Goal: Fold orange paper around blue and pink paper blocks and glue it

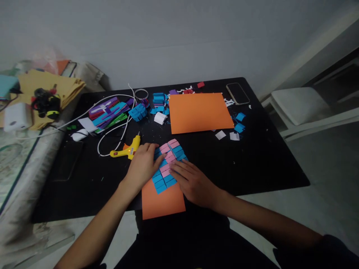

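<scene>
Pressing or aligning seems in hand: left hand [144, 160], thumb and fingers apart, and right hand [196, 185], grip unclear, touch the blue-and-pink paper panel [171, 155] over an orange sheet [163, 205] at the bench's [252, 160] front edge; the next move calls for even pressure.

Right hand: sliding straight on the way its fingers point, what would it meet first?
Likely the left hand, just ahead across the pink and blue paper; depth is hard to judge here.
</scene>
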A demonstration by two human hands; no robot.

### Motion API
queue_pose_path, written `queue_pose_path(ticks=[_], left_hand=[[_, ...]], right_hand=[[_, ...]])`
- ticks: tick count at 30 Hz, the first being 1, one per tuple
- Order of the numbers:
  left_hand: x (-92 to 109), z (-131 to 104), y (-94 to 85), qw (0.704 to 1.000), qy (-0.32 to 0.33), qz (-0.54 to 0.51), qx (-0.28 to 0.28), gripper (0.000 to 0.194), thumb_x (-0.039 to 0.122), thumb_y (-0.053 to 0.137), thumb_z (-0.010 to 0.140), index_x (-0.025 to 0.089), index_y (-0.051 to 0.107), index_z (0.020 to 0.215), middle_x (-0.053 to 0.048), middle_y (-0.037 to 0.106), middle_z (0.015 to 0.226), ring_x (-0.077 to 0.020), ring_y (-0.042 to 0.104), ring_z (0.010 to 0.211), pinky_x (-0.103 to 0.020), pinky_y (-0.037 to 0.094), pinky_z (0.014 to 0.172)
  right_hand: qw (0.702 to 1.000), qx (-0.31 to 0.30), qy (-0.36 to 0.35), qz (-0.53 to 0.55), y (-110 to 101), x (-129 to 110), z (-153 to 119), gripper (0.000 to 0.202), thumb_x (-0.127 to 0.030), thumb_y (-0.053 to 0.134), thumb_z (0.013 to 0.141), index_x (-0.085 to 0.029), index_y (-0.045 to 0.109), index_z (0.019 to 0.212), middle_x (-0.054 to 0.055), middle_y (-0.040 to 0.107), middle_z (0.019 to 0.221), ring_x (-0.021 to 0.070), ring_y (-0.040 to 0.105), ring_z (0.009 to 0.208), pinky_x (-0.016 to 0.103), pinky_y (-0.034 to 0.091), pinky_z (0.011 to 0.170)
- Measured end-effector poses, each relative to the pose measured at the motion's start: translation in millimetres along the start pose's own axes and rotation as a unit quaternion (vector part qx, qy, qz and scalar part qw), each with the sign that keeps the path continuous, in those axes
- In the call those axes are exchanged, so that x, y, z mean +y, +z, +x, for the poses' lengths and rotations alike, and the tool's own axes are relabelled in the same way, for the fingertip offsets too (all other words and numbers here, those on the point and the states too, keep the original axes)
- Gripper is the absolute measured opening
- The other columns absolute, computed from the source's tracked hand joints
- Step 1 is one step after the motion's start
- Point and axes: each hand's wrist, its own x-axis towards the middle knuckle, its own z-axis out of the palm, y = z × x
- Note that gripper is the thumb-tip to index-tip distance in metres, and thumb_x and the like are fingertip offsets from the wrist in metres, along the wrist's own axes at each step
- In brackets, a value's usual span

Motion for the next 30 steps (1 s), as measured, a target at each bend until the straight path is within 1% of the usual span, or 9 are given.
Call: queue_pose_path(ticks=[2,5,10,13,15,20,24,27,30], left_hand=[[-3.8,10.4,2.5,0.998,-0.018,0.023,-0.053,0.031,0.038,0.060,0.101,0.014,0.067,0.118,-0.015,0.069,0.110,-0.0334,0.067,0.106,-0.047,0.054,0.093],[-7.1,19.8,4.5,0.995,-0.029,0.031,-0.090,0.027,0.036,0.065,0.097,0.014,0.067,0.115,-0.014,0.068,0.108,-0.0333,0.067,0.105,-0.045,0.054,0.090],[-7.4,32.7,-0.8,0.990,-0.043,0.019,-0.129,0.024,0.031,0.076,0.089,0.016,0.065,0.103,-0.011,0.067,0.101,-0.0315,0.067,0.099,-0.040,0.052,0.083],[-3.5,38.1,-6.6,0.989,-0.048,0.009,-0.140,0.024,0.030,0.079,0.086,0.018,0.061,0.097,-0.008,0.065,0.098,-0.0281,0.067,0.095,-0.037,0.051,0.078],[0.5,38.5,-10.3,0.989,-0.048,0.004,-0.142,0.024,0.029,0.079,0.085,0.020,0.058,0.094,-0.007,0.065,0.100,-0.0266,0.066,0.093,-0.036,0.050,0.077],[16.8,25.4,-17.1,0.988,-0.034,0.009,-0.153,0.020,0.021,0.070,0.091,0.022,0.051,0.099,-0.004,0.067,0.094,-0.0238,0.068,0.084,-0.032,0.045,0.068],[38.8,5.2,-19.1,0.984,-0.011,0.070,-0.164,0.011,0.013,0.055,0.096,0.021,0.049,0.101,-0.006,0.069,0.091,-0.0250,0.069,0.076,-0.031,0.039,0.058],[53.3,-9.2,-15.5,0.984,0.011,0.097,-0.151,0.012,0.009,0.053,0.095,0.021,0.050,0.095,-0.007,0.068,0.090,-0.0258,0.070,0.078,-0.032,0.042,0.058],[60.1,-19.2,-10.0,0.983,0.032,0.122,-0.132,0.017,0.005,0.050,0.094,0.022,0.051,0.092,-0.007,0.067,0.088,-0.0253,0.069,0.078,-0.032,0.047,0.060]], right_hand=[[1.000,-0.011,0.017,-0.007,10.6,-4.1,-0.2,0.048,-0.022,0.048,0.107,-0.005,0.051,0.153,0.021,0.048,0.162,0.0321,0.038,0.157,0.054,0.037,0.128],[0.999,-0.031,0.034,-0.020,26.9,-2.9,-1.4,0.059,-0.034,0.053,0.107,-0.003,0.044,0.157,0.023,0.041,0.166,0.0350,0.033,0.159,0.059,0.037,0.128],[0.998,-0.038,0.030,-0.036,38.8,2.7,-4.0,0.062,-0.036,0.051,0.108,-0.002,0.040,0.158,0.023,0.038,0.168,0.0351,0.029,0.160,0.059,0.036,0.128],[0.998,-0.025,0.031,-0.039,38.5,1.9,-4.0,0.056,-0.033,0.049,0.109,-0.002,0.044,0.155,0.022,0.040,0.167,0.0344,0.031,0.159,0.057,0.037,0.128],[0.998,-0.004,0.038,-0.051,38.7,0.1,-3.6,0.050,-0.028,0.048,0.109,-0.002,0.050,0.151,0.023,0.047,0.162,0.0352,0.036,0.156,0.056,0.040,0.126],[0.993,0.036,0.047,-0.105,41.0,-4.2,-1.5,0.043,-0.022,0.050,0.106,-0.001,0.058,0.143,0.026,0.062,0.137,0.0374,0.055,0.133,0.056,0.050,0.115],[0.991,0.059,0.029,-0.116,41.2,-3.3,0.7,0.040,-0.024,0.049,0.107,-0.001,0.062,0.138,0.024,0.065,0.133,0.0361,0.057,0.126,0.055,0.052,0.112],[0.992,0.067,0.019,-0.103,41.2,-1.3,1.2,0.036,-0.025,0.048,0.108,-0.005,0.068,0.129,0.021,0.068,0.128,0.0334,0.059,0.122,0.053,0.053,0.111],[0.993,0.060,0.019,-0.097,42.0,0.1,0.5,0.033,-0.026,0.049,0.107,-0.008,0.071,0.124,0.019,0.070,0.122,0.0326,0.062,0.116,0.054,0.052,0.112]])
